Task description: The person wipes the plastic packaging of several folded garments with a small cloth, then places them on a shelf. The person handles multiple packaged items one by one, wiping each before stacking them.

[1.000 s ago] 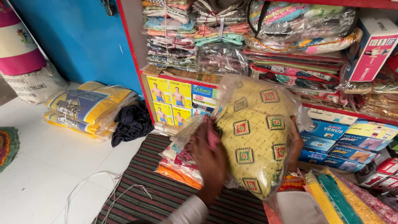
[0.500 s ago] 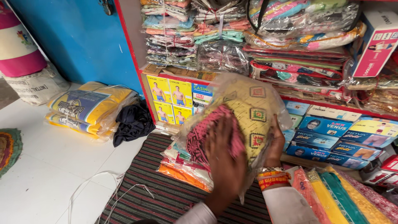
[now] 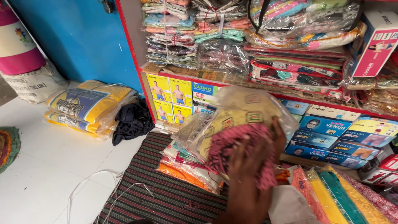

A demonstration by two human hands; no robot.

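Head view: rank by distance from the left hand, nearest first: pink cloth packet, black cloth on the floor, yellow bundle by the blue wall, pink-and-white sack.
1. pink cloth packet: under the left hand, touching.
2. black cloth: to the left, on the floor.
3. yellow bundle: farther left.
4. pink-and-white sack: far left corner.

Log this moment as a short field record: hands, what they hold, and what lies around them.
left hand: flat on a pink patterned cloth
right hand: grip on the far edge of the yellow packet
yellow packet: clear plastic, tilted over a pile of wrapped clothes
floor cover: striped mat
left of the mat: yellow bundles, dark cloth
behind: shelf of boxes
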